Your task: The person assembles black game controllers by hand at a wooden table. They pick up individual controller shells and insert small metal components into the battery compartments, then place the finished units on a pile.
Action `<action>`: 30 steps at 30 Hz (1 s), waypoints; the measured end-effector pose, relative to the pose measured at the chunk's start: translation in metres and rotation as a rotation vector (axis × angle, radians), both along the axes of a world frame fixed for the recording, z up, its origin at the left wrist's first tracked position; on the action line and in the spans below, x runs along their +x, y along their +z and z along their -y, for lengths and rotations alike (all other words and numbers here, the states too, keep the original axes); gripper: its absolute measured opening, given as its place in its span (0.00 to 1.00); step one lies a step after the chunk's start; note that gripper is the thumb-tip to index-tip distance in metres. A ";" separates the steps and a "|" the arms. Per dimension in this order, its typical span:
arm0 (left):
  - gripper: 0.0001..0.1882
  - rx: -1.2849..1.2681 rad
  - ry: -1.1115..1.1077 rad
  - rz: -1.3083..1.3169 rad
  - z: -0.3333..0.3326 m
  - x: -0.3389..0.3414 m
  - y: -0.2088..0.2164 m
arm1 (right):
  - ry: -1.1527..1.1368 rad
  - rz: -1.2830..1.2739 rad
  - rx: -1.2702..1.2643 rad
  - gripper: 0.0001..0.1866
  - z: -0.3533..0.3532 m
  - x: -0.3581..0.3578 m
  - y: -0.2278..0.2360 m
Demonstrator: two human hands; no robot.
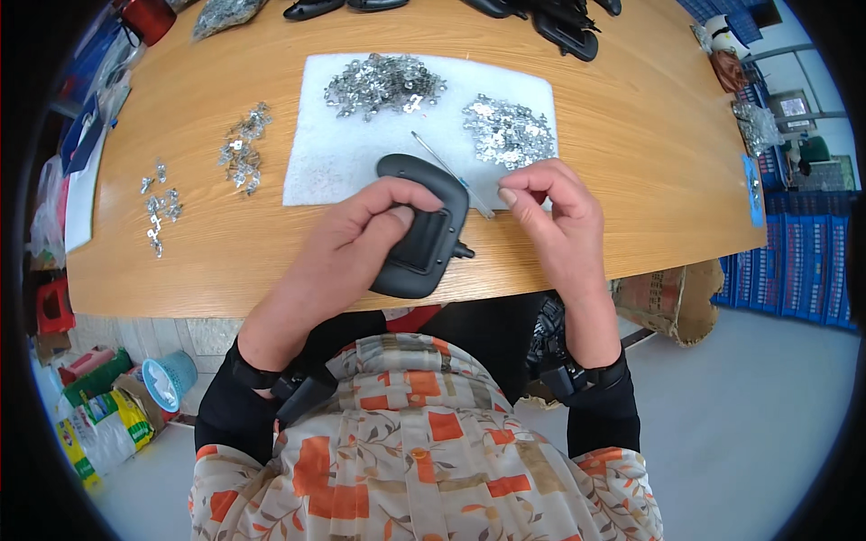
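My left hand (347, 230) grips a black plastic housing (417, 245), rounded, with a rectangular recess and a short stub on its right side. The thumb and fingers press at the recess. To its right, my right hand (568, 221) is raised near the table's front edge with thumb and forefinger pinched together; anything between them is too small to make out. A thin, clear pen-like stick (451, 171) lies between the hands, partly on a white foam sheet (338, 153). Small silvery metal clips form one pile (383, 83) at the sheet's back and another (511, 133) at its right.
More metal clips (242, 153) are scattered left on the wooden table (631, 153). Black plastic parts (564, 36), a bag of small parts (225, 13) and a red container (149, 18) stand along the far side. A cardboard box (672, 302) and blue crates (789, 261) are at right.
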State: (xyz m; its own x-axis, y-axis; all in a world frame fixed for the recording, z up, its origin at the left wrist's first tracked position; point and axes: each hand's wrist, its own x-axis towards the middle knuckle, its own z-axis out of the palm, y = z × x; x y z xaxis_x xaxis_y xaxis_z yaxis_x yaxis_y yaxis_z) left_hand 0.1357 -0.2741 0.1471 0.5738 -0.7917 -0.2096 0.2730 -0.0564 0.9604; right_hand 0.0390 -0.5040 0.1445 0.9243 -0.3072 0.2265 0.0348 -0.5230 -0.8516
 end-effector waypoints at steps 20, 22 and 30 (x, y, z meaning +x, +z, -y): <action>0.07 0.018 0.003 -0.166 0.001 -0.016 -0.010 | 0.155 0.342 -0.042 0.04 -0.028 -0.023 0.001; 0.06 0.106 0.048 0.081 0.000 -0.016 -0.011 | 0.146 0.283 -0.004 0.04 -0.028 -0.026 0.001; 0.04 0.108 0.150 0.414 -0.002 -0.022 -0.016 | 0.113 0.153 0.108 0.06 -0.045 -0.023 0.002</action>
State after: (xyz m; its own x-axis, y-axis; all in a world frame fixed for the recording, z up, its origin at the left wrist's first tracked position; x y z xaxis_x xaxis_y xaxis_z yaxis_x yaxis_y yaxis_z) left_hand 0.1132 -0.2719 0.1308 0.7333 -0.6797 -0.0147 -0.1203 -0.1510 0.9812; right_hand 0.0159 -0.4586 0.1465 0.9116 -0.2334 0.3383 0.2216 -0.4142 -0.8828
